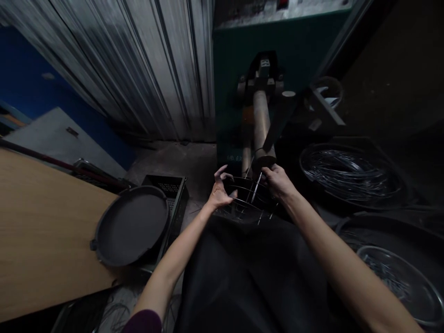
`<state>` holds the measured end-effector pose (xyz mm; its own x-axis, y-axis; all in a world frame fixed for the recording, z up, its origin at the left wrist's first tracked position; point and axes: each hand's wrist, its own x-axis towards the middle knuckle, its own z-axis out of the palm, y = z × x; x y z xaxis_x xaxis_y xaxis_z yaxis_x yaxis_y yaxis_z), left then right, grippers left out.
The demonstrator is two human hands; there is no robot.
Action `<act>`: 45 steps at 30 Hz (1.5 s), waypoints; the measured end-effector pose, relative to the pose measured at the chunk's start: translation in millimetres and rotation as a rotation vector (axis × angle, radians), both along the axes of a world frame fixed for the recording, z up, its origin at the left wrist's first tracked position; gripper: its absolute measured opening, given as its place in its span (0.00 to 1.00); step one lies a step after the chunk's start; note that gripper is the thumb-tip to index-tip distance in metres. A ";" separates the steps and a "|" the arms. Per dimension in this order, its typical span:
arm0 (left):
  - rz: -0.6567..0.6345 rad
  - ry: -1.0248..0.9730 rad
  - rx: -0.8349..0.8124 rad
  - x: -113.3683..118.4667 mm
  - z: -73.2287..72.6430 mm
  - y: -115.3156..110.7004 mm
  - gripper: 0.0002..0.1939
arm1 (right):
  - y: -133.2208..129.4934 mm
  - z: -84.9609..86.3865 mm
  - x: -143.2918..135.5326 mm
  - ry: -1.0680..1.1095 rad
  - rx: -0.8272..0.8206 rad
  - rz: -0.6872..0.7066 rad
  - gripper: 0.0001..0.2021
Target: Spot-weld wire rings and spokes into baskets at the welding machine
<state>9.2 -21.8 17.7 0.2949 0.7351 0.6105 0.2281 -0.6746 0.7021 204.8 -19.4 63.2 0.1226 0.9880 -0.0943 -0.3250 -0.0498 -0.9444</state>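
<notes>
Centrally, a wire frame (pixel 244 188) with thin curved wires is up off the floor (pixel 159 159), just below the near end of a thick metal cylinder (pixel 262 118) that juts from a green machine (pixel 231 60). At the frame's left side, the left hand (pixel 221 193) is half open, its fingers curled and its thumb apart from them, with the wires lying in and beside that gap; how firmly it bears on them cannot be told. On the other side, the right hand (pixel 278 181) is closed, thumb and fingers pinching the upper end of a straight metal rod (pixel 256 187) that slants down across the curved wires. Black cloth (pixel 249 273) spreads just below the frame, and a purple sleeve (pixel 144 321) shows on the left arm. To the left, a round dark tray (pixel 133 226) lies over a black crate (pixel 182 185), leaving the crate's far right corner uncovered; beside the tray runs the right edge of a light wooden panel (pixel 45 236). Over on the right, coiled wire (pixel 350 175) fills a round black pan (pixel 303 159) nearly to its rim, while nearer, a clear bowl (pixel 412 296) of small metal pieces (pixel 388 277) sits inside a second round pan (pixel 409 231), toward that pan's near edge. Corrugated metal sheeting (pixel 156 60) stands behind, along the floor's far edge.
</notes>
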 end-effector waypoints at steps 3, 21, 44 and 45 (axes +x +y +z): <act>-0.007 -0.005 -0.009 -1.1 -0.2 3.0 0.43 | 3.5 -2.8 -2.6 0.014 0.031 0.011 0.26; -0.072 -0.034 -0.034 -7.3 -5.7 20.4 0.43 | 12.9 -7.6 -10.9 0.002 0.053 -0.024 0.23; -0.149 0.418 0.332 -4.7 29.8 -148.2 0.39 | -202.2 -11.5 98.1 -1.451 0.101 -0.039 0.16; -0.031 0.315 0.220 -8.2 34.5 -138.1 0.43 | -208.9 -15.0 100.3 -1.450 0.158 -0.054 0.16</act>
<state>1.0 -159.9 52.3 0.5132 0.5841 0.6288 0.3863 -0.8115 0.4386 305.1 -228.4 48.2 0.0504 0.9674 0.2482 0.8994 0.0641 -0.4325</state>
